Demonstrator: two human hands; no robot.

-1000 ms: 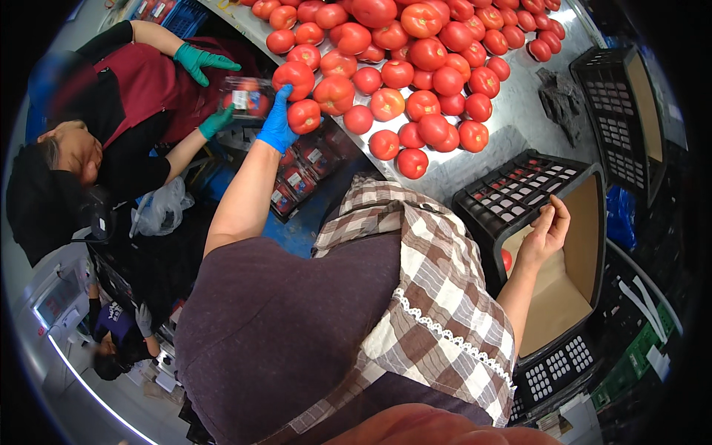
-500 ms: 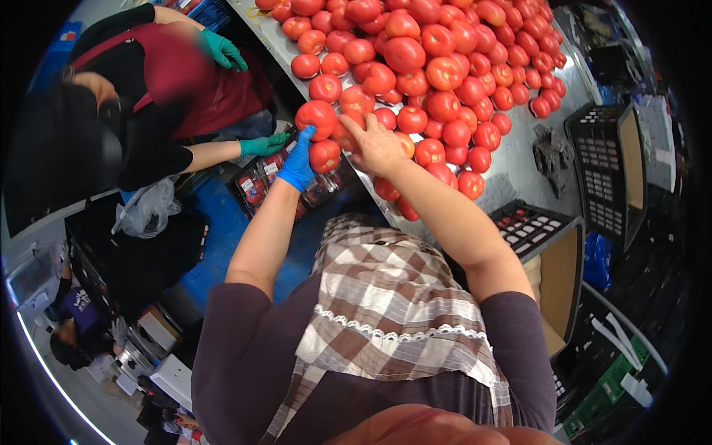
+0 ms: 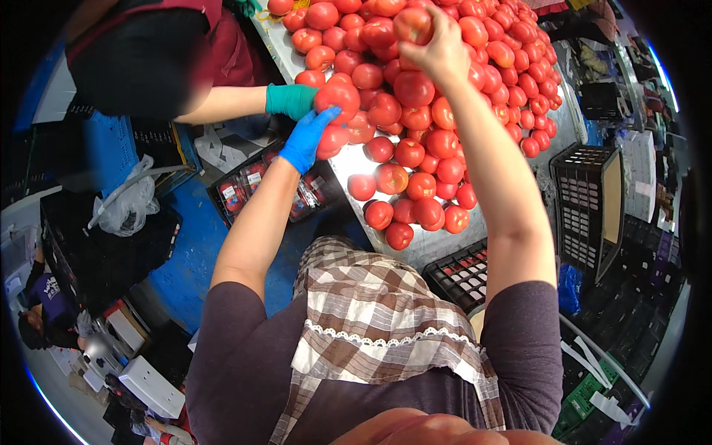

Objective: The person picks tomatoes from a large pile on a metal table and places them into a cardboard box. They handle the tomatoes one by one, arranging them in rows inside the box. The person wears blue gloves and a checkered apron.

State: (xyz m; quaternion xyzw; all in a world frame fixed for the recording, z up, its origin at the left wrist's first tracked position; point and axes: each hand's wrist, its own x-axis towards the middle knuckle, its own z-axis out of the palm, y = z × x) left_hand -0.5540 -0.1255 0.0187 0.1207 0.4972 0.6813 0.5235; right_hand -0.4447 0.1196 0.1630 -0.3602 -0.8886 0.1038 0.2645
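Note:
My left hand, in a blue glove, is closed round large red tomatoes at the table's left edge. One sits above the fingers and another below them. My bare right hand reaches over the heap and grips a paler red tomato between thumb and fingers. Under and around it spreads a big pile of tomatoes, with several looser ones at the near end. A co-worker's green-gloved hand is right beside the tomatoes in my left hand; its fingertips are hidden.
Below the left edge of the metal table stands a dark crate with packed tomatoes. Black crates stand to the right, another beside my right arm. A clear plastic bag lies at the left, over blue floor.
My right hand has moved up and right from beside my left hand and now holds a tomato. My left hand has shifted slightly right. The co-worker's green glove has come up beside it.

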